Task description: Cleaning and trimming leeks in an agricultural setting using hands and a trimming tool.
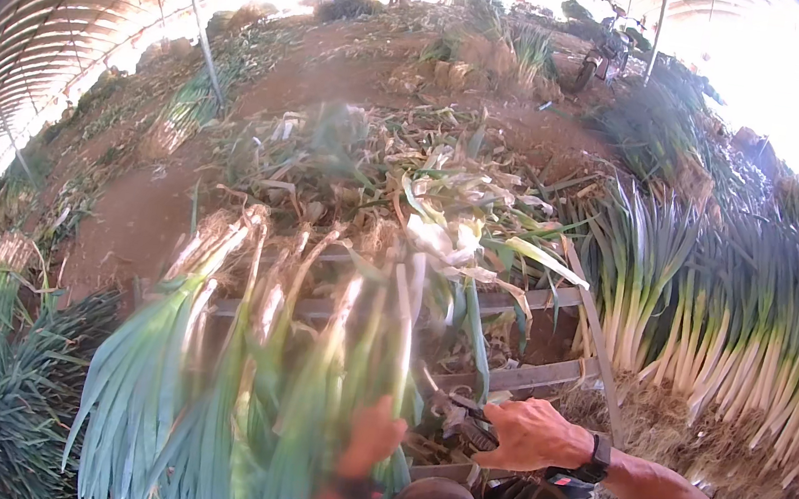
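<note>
Bundle of long green leeks with white shanks (252, 372) fills lower centre-left, long axis running up-frame, roots uppermost. Left hand (370, 437) touches its lower leaves, nearer; grip blurred, cannot tell. Right hand (531, 436), just right, is closed around dark-handled shears (463, 421).

The leek bunch (242, 370) is blurry. Its leaves hide part of the left hand (370, 437). The tool (463, 421) in the right hand (536, 437) is too dark to tell.

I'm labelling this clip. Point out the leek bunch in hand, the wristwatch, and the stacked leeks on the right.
leek bunch (252, 372), head view, on the green leaves.
wristwatch (597, 460), head view, on its band.
stacked leeks (712, 331), head view, on the pale stalks.
</note>
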Action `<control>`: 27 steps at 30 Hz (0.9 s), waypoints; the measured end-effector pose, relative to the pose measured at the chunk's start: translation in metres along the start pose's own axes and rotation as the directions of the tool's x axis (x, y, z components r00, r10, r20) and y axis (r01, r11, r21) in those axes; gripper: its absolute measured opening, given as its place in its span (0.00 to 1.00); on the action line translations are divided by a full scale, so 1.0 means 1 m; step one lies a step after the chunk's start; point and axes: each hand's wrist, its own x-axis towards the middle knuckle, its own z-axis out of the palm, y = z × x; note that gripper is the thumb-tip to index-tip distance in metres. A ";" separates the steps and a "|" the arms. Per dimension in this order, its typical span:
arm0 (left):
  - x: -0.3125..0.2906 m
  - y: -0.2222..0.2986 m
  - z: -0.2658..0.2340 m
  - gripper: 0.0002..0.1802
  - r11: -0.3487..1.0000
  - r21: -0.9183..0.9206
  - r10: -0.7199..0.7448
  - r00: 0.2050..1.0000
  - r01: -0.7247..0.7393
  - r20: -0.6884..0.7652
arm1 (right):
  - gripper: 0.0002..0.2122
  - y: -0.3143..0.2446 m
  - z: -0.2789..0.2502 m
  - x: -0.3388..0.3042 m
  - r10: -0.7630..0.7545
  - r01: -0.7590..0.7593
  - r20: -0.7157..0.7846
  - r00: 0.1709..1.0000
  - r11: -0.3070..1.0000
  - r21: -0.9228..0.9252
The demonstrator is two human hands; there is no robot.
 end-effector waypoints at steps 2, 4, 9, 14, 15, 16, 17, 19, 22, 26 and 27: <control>-0.005 -0.001 -0.002 0.25 1.000 -0.016 -0.017 1.000 0.017 0.010 | 0.28 -0.002 0.001 0.006 0.035 -0.033 0.016 0.999 0.996 -0.087; -0.010 0.000 -0.005 0.25 0.997 -0.075 -0.003 1.000 0.001 -0.030 | 0.29 0.004 0.004 0.014 0.005 -0.003 0.020 1.000 0.998 -0.064; -0.006 0.015 -0.014 0.24 0.994 -0.098 0.044 0.995 -0.052 -0.091 | 0.28 -0.006 -0.007 0.013 0.048 -0.047 0.023 0.999 0.997 -0.054; 0.001 0.015 -0.006 0.22 0.998 -0.027 0.066 0.991 -0.064 0.113 | 0.28 -0.007 0.002 0.022 0.023 -0.029 -0.123 0.992 0.998 -0.051; 0.002 0.015 -0.012 0.20 0.994 -0.043 0.101 0.994 -0.103 -0.036 | 0.28 -0.010 0.001 0.023 0.013 -0.014 -0.050 0.999 1.000 -0.024; 0.002 0.014 -0.019 0.18 0.988 -0.054 0.131 0.974 -0.143 -0.185 | 0.28 -0.011 0.004 0.026 0.012 -0.013 -0.047 0.999 1.000 -0.023; 0.001 0.012 -0.025 0.16 0.981 -0.057 0.155 0.931 -0.184 -0.331 | 0.28 -0.012 0.007 0.030 -0.018 0.017 -0.065 0.998 1.000 -0.013; 0.005 -0.005 -0.028 0.19 0.987 0.143 0.121 0.905 -0.067 -0.407 | 0.28 -0.019 0.009 0.036 -0.049 0.049 -0.081 0.996 0.999 -0.003; 0.012 -0.005 -0.039 0.19 0.983 0.183 0.083 0.917 -0.012 -0.389 | 0.28 -0.030 0.013 0.049 -0.139 0.138 0.043 0.989 0.990 0.034; 0.021 -0.008 -0.037 0.22 0.971 0.238 0.057 0.949 0.019 -0.311 | 0.26 -0.047 0.012 0.069 -0.124 0.128 0.094 0.988 0.991 -0.038; 0.022 -0.008 -0.037 0.24 0.970 0.241 0.090 0.947 -0.014 -0.308 | 0.26 -0.047 0.013 0.074 -0.118 0.122 0.108 0.987 0.992 -0.023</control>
